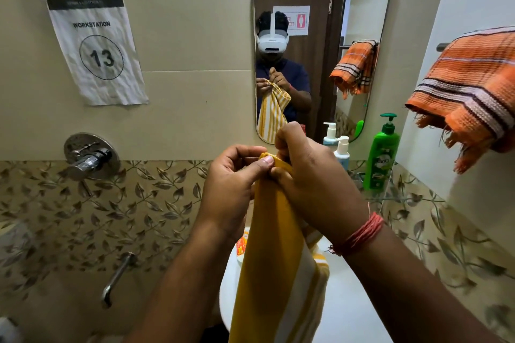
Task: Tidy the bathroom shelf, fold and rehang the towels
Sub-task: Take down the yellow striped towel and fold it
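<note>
Two hands, the left hand (231, 189) and the right hand (312, 175), are pinching the top edge of a yellow towel (278, 273), hanging over the white sink (348, 301). Behind, a green bottle (381, 156) is standing beside the mirror (320, 44); an orange towel (471, 86) is hanging on the right wall.

The room is evenly and fairly brightly lit by soft, warm indoor light; its source is out of view, perhaps overhead. Shadows are faint, with a soft one under the orange towel (468, 86) on the wall to the right of the mirror (323, 44). A bright highlight glints on the chrome tap handle (90, 157), low to the left of the mirror. The centre is sharp: the paper notice (97, 49) left of the mirror reads clearly. Wide-angle distortion bends the wall lines outward. Below and left of the mirror, the lower corner smears into blur, as does the leaf-patterned tile (459, 259) at lower right.
</note>
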Demonstrator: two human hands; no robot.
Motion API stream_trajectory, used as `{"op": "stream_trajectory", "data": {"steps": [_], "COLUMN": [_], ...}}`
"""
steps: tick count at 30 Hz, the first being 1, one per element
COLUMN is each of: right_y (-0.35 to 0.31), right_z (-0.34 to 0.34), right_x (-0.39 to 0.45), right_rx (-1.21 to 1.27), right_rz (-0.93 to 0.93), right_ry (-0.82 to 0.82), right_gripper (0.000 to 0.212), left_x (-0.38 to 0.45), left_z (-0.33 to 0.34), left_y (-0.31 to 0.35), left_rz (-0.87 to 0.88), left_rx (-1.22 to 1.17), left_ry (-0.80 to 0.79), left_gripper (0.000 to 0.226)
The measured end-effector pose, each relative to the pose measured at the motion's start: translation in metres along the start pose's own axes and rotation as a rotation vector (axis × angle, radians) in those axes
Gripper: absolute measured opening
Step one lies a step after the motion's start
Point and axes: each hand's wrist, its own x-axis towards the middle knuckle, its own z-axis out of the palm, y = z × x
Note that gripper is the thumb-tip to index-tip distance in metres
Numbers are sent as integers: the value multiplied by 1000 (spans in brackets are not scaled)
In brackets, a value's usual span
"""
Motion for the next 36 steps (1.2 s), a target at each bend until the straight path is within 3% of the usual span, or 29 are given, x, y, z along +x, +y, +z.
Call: {"op": "stream_trajectory", "data": {"steps": [3, 5, 7, 10, 13, 18, 21, 26, 33, 36], "right_y": [5, 12, 20, 21, 13, -16, 22, 43, 63, 66], "right_z": [-7, -18, -25, -39, -58, -75, -86, -76, -64, -67], "right_x": [-7, -13, -18, -17, -15, -8, 3, 2, -6, -8], "right_rx": [176, 303, 264, 0, -358, -137, -334, -146, 24, 252], "right_rz": [132, 272, 309, 180, -77, -202, -141, -110, 31, 160], "right_ry": [-150, -387, -577, -671, -618, -680, -493, -423, -201, -199], "right_gripper": [39, 40, 35, 25, 28, 30, 30, 12, 20, 19], "left_x": [6, 13, 18, 15, 17, 22, 22, 20, 12, 10], "left_z": [-8, -18, -26, -26, -23, -20, -24, -22, -17, -16], "left_y": [-2, -2, -2, -8, -17, -22, -20, -15, -5, 1], "left_rz": [19, 71, 125, 146, 121, 140, 155, 161, 226, 247], "left_rx": [47, 62, 112, 215, 190, 181, 197, 217, 247, 228], "left_ry": [106, 191, 228, 223, 249, 246, 301, 325, 274, 236], "left_gripper": [10, 12, 14, 15, 15, 15, 14, 13, 11, 12]}}
